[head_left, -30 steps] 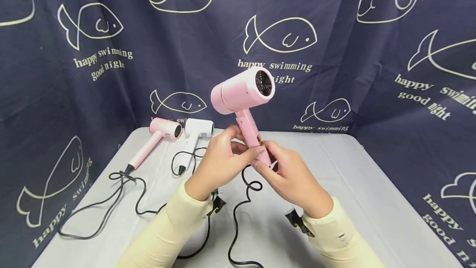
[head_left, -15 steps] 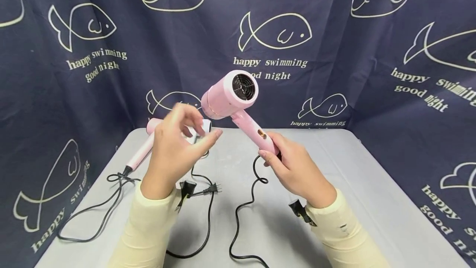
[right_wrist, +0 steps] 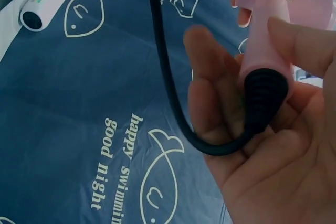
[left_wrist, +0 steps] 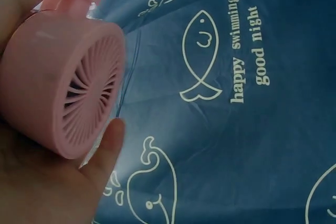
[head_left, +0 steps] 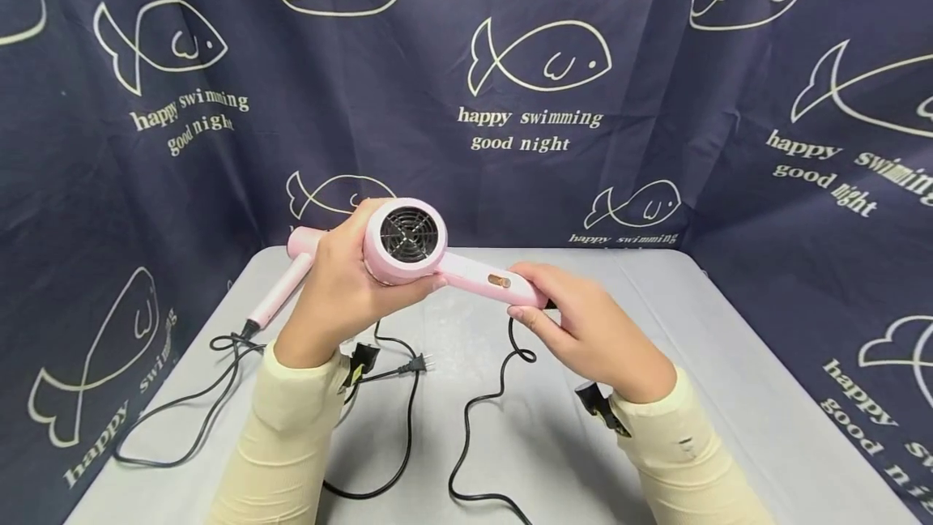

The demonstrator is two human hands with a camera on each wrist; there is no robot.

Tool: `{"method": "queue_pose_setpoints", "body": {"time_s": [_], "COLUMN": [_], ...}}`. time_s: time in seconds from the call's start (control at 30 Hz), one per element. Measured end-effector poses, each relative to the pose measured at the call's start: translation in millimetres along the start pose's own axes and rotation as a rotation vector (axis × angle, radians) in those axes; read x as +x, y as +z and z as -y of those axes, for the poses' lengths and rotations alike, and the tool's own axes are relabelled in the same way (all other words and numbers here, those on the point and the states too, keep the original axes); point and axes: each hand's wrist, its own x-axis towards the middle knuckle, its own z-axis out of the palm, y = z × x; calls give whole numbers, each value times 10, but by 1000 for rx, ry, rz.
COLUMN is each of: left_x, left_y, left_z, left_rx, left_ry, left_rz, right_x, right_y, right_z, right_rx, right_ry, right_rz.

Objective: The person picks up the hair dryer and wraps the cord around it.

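A pink hair dryer [head_left: 405, 267] is held up over the table in both hands, its round black front grille facing the head camera. My left hand [head_left: 337, 286] grips the barrel from the left, the thumb lying along its underside near the handle. The left wrist view shows the slatted pink rear vent [left_wrist: 94, 90] within that grip. My right hand [head_left: 594, 322] holds the handle end, below the gold switch [head_left: 499, 280]. Its thumb presses the handle in the right wrist view, with the black cord sleeve [right_wrist: 265, 95] against the fingers.
Another pink hair dryer [head_left: 280, 290] lies at the table's left, partly behind my left hand. A white hair dryer [right_wrist: 44, 3] shows in the right wrist view. Black cords loop over the grey table [head_left: 656, 330], with a plug [head_left: 415, 364] near the middle. Patterned blue curtains surround it.
My left hand let go of the handle, moved left and took hold of the barrel. The dryer has swung lower, its handle now nearly level and its grille toward the head camera.
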Motion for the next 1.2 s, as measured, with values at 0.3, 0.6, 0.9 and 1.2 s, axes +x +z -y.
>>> {"method": "queue_pose_setpoints", "body": {"time_s": [0.3, 0.6, 0.9, 1.2], "left_x": [-4, 5, 26, 4], "left_y": [-10, 10, 57, 75], "left_z": [181, 231, 246, 295], "left_rx": [32, 113, 71, 54], "left_ry": [-60, -131, -185, -206], "left_rz": [-170, -336, -313, -172], "right_x": [-9, -3, 37, 5], "right_y": [-50, 84, 186, 61], "right_z": [-100, -106, -7, 71], "right_rx": [-12, -46, 13, -23], "right_ry": [240, 328, 100, 63], "right_rz": [-117, 149, 66, -62]}}
